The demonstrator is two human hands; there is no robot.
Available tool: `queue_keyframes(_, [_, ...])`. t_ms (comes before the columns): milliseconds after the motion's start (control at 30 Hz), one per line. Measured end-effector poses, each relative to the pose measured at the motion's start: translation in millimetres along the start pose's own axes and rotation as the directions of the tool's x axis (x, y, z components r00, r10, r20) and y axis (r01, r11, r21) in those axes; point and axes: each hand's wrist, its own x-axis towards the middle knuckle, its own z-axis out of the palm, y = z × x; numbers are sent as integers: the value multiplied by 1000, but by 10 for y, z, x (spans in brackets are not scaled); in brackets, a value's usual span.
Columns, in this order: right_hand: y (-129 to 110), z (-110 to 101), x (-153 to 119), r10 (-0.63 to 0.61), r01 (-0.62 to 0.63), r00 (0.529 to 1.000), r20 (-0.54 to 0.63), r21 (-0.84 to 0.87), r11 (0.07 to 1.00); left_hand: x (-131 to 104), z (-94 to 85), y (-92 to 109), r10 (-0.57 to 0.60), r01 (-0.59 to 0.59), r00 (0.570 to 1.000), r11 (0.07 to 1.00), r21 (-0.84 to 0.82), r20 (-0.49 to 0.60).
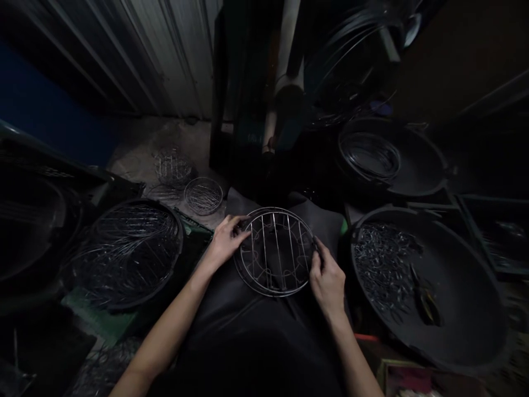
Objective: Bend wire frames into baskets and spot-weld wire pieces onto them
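A round wire rack (276, 251) with straight bars and a ring of small loops lies over a black cloth (248, 320) on my lap. My left hand (225, 238) grips its left rim, thumb and fingers pinched on the wire. My right hand (327, 278) holds the right rim, fingers curled around the edge. The rack is roughly level between both hands.
A black basin (463, 331) at the right holds several small metal clips and pliers (425, 300). A basin (128, 253) at the left holds stacked wire racks. Smaller wire racks (203, 195) lie on the floor. A far basin (413, 165) holds wire rings (369, 155). A dark machine stand (248, 110) rises ahead.
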Motion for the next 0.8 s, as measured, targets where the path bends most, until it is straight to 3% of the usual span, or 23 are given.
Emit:
queue_keyframes(200, [36, -55, -60, 8, -9, 999, 32, 32, 999, 18, 85, -26, -29, 25, 999, 993, -112, -38])
queue_keyframes(300, [53, -94, -58, 109, -121, 989, 101, 118, 986, 12, 111, -74, -126, 121, 992, 969, -214, -8])
queue_keyframes(467, [137, -82, -56, 312, -404, 910, 271, 417, 814, -19, 148, -158, -171, 207, 977, 906, -369, 126])
queue_keyframes(600, [175, -56, -80, 343, -461, 885, 314, 489, 741, -46, 179, -155, -158, 242, 964, 851, -466, 213])
queue_keyframes(800, [156, -83, -90, 330, -389, 920, 213, 368, 845, -48, 136, -48, -140, 153, 988, 955, -253, 69])
